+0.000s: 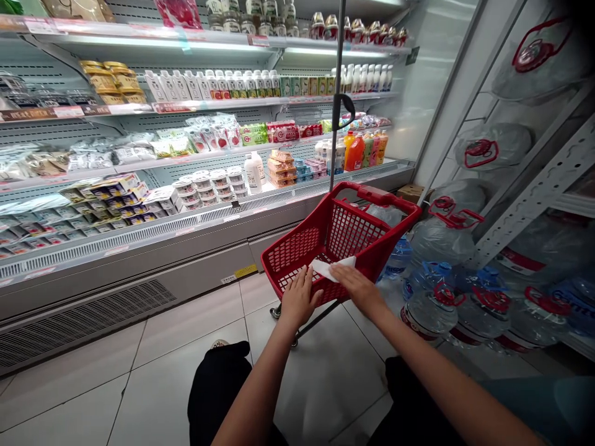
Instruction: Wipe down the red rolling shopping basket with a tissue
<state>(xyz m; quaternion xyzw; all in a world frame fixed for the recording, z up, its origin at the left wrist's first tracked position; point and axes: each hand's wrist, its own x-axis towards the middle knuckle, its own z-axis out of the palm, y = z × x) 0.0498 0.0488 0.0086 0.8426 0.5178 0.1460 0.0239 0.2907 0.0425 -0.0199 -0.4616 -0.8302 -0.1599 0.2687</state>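
Observation:
A small red plastic shopping cart [367, 248] stands tilted toward me, its lattice basket facing up. My left hand [300, 298] lies at the basket's near rim, fingers stretched out and slightly spread, holding nothing. My right hand [357, 284] has a folded white wipe [320, 269] under its fingers, at the same near side of the basket. Part of the wipe is hidden beneath that hand, and one end sticks out toward my left hand. The cart's thin metal legs and a small wheel [275, 312] show below the basket.
A refrigerated display case [195, 241] with yogurts, bottles and packs runs along the left and back. To the right, large water bottles [430, 306] with red handles stand on the floor and on a white rack [530, 155]. Pale floor tiles [186, 334] lie below.

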